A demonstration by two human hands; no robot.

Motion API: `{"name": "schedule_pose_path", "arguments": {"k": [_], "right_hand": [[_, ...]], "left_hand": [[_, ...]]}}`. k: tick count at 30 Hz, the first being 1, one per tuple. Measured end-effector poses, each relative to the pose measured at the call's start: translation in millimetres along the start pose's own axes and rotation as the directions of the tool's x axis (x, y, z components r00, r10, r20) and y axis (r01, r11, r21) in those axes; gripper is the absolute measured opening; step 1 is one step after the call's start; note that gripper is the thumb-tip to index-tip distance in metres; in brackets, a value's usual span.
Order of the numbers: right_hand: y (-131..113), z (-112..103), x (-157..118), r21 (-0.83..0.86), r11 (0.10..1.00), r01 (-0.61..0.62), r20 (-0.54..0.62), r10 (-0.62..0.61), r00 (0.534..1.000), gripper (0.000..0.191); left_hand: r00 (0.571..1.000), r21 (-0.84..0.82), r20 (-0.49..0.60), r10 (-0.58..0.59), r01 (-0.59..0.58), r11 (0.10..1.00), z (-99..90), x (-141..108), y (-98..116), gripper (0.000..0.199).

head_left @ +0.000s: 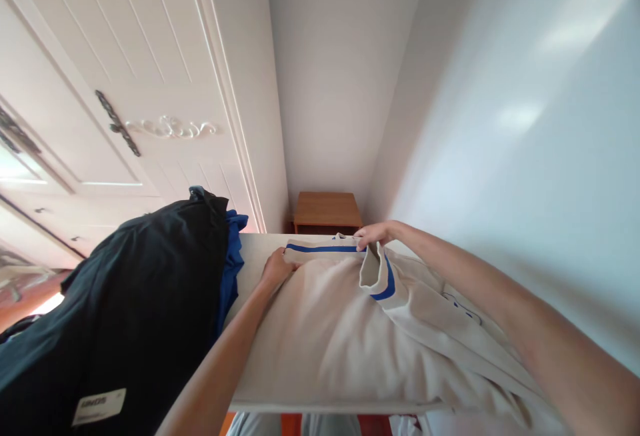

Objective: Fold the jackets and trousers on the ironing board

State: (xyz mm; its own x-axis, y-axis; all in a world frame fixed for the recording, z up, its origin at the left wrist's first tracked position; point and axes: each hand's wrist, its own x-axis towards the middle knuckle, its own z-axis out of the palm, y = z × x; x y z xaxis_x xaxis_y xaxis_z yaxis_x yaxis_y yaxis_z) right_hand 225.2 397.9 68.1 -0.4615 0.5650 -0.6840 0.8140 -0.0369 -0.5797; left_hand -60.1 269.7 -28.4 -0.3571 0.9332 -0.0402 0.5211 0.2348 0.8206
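Note:
A cream sweatshirt [330, 329] lies spread across a narrow white surface [257, 253]. Its ribbed hem, with a blue stripe, is at the far edge. My left hand [278, 268] is closed on the left corner of that hem, fingertips partly hidden by the cloth. At the hem's right end, my right hand [375, 234] pinches the fabric just behind an open cuff with a blue band. The sleeve runs from this cuff toward the lower right, partly under my right forearm. Small dark blue markings show on the cloth beside that forearm.
On the left, a black garment [145, 289] with a white label is heaped over blue cloth [233, 256]. A white wardrobe [165, 76] stands behind it. A small wooden cabinet [327, 208] is beyond the surface, and a pale wall [530, 176] borders the right.

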Motion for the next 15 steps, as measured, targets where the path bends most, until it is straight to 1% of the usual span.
{"name": "schedule_pose_path", "arguments": {"k": [1, 2, 3, 4, 5, 6, 7, 8, 9, 10, 11, 12, 13, 14, 15], "right_hand": [[7.5, -2.0, -10.7, 0.030, 0.997, 0.069, -0.071, -0.067, 0.995, 0.057], [16.5, -2.7, -24.8, 0.055, 0.987, 0.150, -0.151, -0.140, 0.978, 0.069], [27.3, -0.5, -41.4, 0.064, 0.971, 0.231, -0.224, -0.212, 0.951, 0.081], [39.6, 5.6, -59.1, 0.054, 0.954, 0.296, -0.278, -0.270, 0.922, 0.094], [53.1, 16.1, -76.7, 0.025, 0.941, 0.337, -0.305, -0.314, 0.899, 0.107], [66.8, 30.7, -92.9, -0.032, 0.935, 0.353, -0.312, -0.345, 0.885, 0.120], [79.9, 48.4, -106.6, -0.104, 0.934, 0.341, -0.332, -0.355, 0.874, 0.131], [91.5, 67.5, -117.2, -0.167, 0.937, 0.308, -0.366, -0.349, 0.863, 0.139], [101.0, 85.9, -124.5, -0.206, 0.940, 0.271, -0.414, -0.334, 0.847, 0.140], [108.3, 101.5, -128.9, -0.220, 0.947, 0.233, -0.473, -0.312, 0.824, 0.134], [113.6, 112.3, -131.1, -0.217, 0.954, 0.208, -0.525, -0.294, 0.799, 0.123], [117.6, 117.3, -131.9, -0.201, 0.958, 0.204, -0.569, -0.284, 0.772, 0.107], [121.1, 115.9, -132.1, -0.177, 0.960, 0.219, -0.603, -0.282, 0.747, 0.089], [124.9, 108.9, -132.2, -0.139, 0.957, 0.253, -0.627, -0.283, 0.726, 0.074], [129.7, 97.5, -132.6, -0.084, 0.951, 0.298, -0.653, -0.279, 0.704, 0.062]], "left_hand": [[1.000, -0.021, 0.017, -0.007, 0.008, 1.000, -1.6, -1.0, -0.3, 0.043], [0.999, -0.061, 0.037, -0.019, 0.021, 0.998, -4.1, -2.4, 0.6, 0.044], [0.998, -0.111, 0.061, -0.033, 0.040, 0.993, -7.0, -4.0, 2.2, 0.045], [0.996, -0.162, 0.082, -0.044, 0.057, 0.985, -9.9, -5.7, 3.8, 0.046], [0.995, -0.203, 0.092, -0.046, 0.064, 0.977, -12.3, -7.3, 5.2, 0.047], [0.995, -0.231, 0.094, -0.038, 0.059, 0.971, -14.3, -8.6, 5.9, 0.049], [0.996, -0.244, 0.090, -0.028, 0.049, 0.968, -15.6, -9.5, 6.1, 0.051], [0.996, -0.252, 0.087, -0.017, 0.039, 0.967, -16.5, -9.8, 5.8, 0.052], [0.996, -0.260, 0.088, -0.007, 0.030, 0.965, -16.9, -9.6, 5.2, 0.053], [0.996, -0.267, 0.087, 0.002, 0.021, 0.964, -16.9, -9.0, 4.5, 0.053], [0.997, -0.273, 0.077, 0.016, 0.006, 0.962, -16.8, -8.1, 3.8, 0.051], [0.998, -0.279, 0.051, 0.039, -0.023, 0.960, -16.6, -7.2, 3.4, 0.049], [0.997, -0.284, 0.011, 0.074, -0.068, 0.957, -16.3, -6.5, 2.9, 0.047], [0.993, -0.287, -0.038, 0.113, -0.119, 0.951, -16.1, -6.1, 2.5, 0.045], [0.985, -0.289, -0.090, 0.147, -0.167, 0.943, -15.8, -6.2, 1.8, 0.045]]}}
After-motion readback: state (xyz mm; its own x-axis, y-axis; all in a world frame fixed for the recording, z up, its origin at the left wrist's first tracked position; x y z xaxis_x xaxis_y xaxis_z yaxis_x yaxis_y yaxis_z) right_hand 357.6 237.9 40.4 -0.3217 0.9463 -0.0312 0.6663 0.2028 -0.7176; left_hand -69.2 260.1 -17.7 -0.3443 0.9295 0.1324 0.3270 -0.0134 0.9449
